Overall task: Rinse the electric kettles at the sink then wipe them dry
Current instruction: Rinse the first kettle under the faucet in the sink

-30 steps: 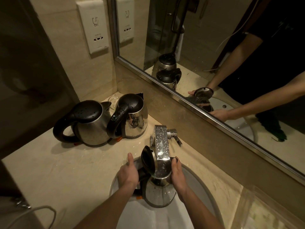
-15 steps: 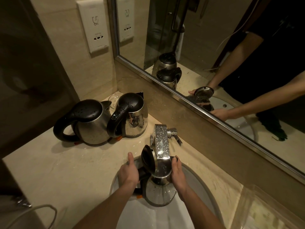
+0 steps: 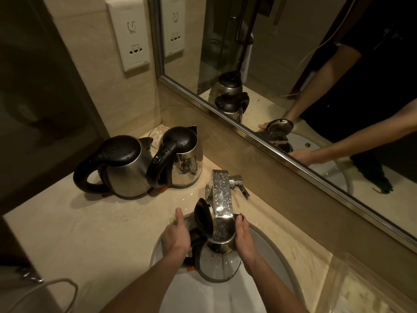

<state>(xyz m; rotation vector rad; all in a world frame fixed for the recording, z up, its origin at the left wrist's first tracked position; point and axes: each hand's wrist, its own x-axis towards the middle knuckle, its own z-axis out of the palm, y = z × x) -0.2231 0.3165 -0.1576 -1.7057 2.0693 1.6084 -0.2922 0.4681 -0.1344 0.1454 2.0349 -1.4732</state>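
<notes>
A steel kettle (image 3: 216,264) with its black lid (image 3: 203,219) flipped open sits over the white sink (image 3: 266,251), its mouth right under the chrome faucet spout (image 3: 222,195). My left hand (image 3: 176,237) grips its black handle, thumb up. My right hand (image 3: 242,239) cups the kettle's right side near the rim. Two more steel kettles stand on the counter at the back left, lids closed and wet: a rounder one (image 3: 123,168) and a taller one (image 3: 180,158).
The beige stone counter (image 3: 79,233) wraps the sink. A mirror (image 3: 293,64) runs along the back wall, reflecting the kettles and the arms. A wall socket (image 3: 130,35) sits above the kettles. A clear glass (image 3: 156,135) stands behind them. A white cable (image 3: 56,290) loops at lower left.
The view has shifted slightly; the hands and the held kettle stay in place under the faucet.
</notes>
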